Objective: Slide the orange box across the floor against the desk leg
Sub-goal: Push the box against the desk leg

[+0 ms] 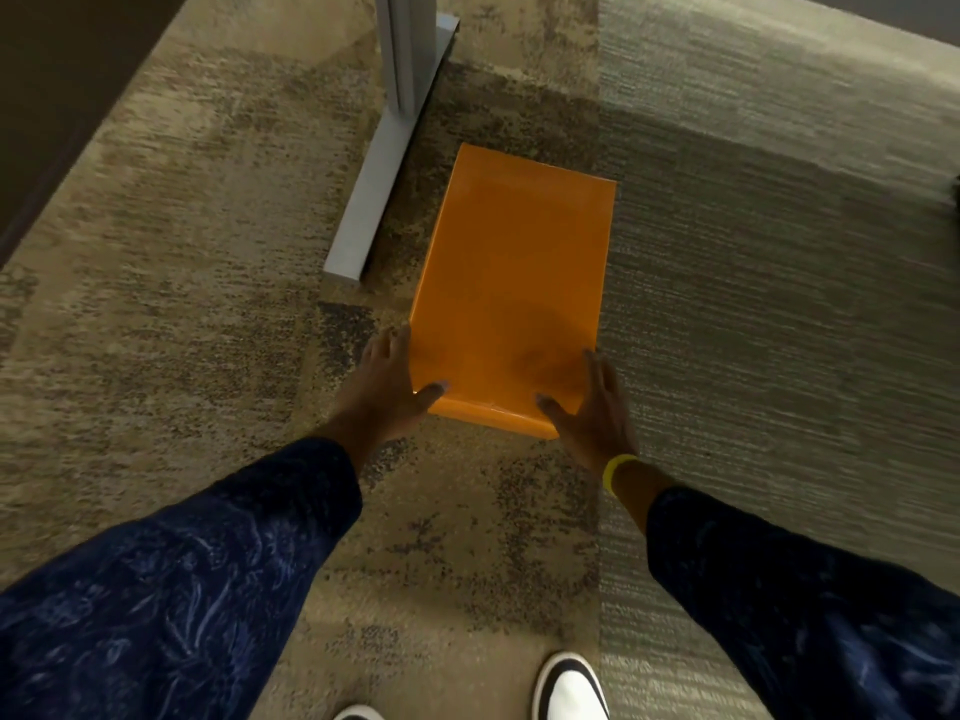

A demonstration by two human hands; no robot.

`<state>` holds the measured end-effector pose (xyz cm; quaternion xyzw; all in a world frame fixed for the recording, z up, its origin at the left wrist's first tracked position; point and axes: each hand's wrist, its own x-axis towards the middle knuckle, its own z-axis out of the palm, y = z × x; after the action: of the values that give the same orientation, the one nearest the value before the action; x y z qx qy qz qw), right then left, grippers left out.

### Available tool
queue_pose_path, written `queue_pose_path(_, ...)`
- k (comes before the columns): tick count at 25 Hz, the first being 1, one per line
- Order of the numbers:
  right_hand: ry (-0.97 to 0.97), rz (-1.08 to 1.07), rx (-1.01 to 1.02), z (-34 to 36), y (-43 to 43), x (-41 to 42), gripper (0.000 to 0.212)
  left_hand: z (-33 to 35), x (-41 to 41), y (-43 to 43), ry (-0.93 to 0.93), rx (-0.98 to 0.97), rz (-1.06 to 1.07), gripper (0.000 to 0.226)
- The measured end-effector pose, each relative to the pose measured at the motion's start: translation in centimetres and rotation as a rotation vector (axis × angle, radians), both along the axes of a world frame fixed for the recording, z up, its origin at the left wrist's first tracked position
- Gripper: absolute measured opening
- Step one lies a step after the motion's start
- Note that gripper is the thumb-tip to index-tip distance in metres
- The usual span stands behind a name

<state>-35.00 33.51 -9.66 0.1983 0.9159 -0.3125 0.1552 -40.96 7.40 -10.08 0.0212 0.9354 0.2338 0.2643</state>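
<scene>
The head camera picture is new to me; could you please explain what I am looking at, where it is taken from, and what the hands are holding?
There is no machine here. A person wears one wide-angle camera on the head, looking forward and down, so you see their own arms in dark blue sleeves. On the carpet lies a flat orange box. The left hand grips its near left corner and the right hand, with a yellow wristband, grips its near right corner. Left of the box stands a grey desk leg with a long flat foot; a narrow strip of carpet shows between them. A white shoe shows at the bottom edge.
</scene>
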Motion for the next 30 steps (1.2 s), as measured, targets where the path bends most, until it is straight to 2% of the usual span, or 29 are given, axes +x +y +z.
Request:
queue_pose_path(5,0.061,0.192,0.212,4.0,0.9,-0.6,0.100,5.0,0.2,0.8,0.308,-0.265,-0.372,0.105)
queue_pose_path(7,0.065,0.241,0.279,4.7,1.2,-0.2,0.103,6.2,0.3,1.0,0.381,-0.306,-0.471,0.105)
queue_pose_path(10,0.034,0.224,0.301,4.0,1.7,0.5,0.106,6.1,0.3,1.3,0.391,-0.320,-0.478,0.102)
queue_pose_path(15,-0.059,0.100,0.169,0.4,2.7,-0.2,0.115,2.7,-0.5,1.9,0.295,-0.338,-0.434,0.104)
queue_pose_path(19,-0.035,0.084,0.136,-1.3,3.3,-2.8,0.119,0.3,-2.3,2.5,0.254,-0.348,-0.423,0.105)
queue_pose_path(22,-0.022,0.086,0.057,-2.1,3.0,-4.7,0.120,-1.0,-3.6,2.5,0.200,-0.266,-0.361,0.108)
queue_pose_path(25,-0.012,0.018,-0.117,-3.2,2.6,-5.6,0.123,-2.1,-3.8,2.7,0.087,-0.101,-0.227,0.119)
queue_pose_path(28,0.075,-0.150,-0.344,-3.8,2.1,-5.7,0.122,-2.8,-3.5,2.7,-0.065,0.085,0.098,0.137)
queue_pose_path(30,0.130,-0.301,-0.497,-4.0,1.9,-5.4,0.114,-3.1,-3.8,2.7,-0.141,0.262,0.287,0.133)
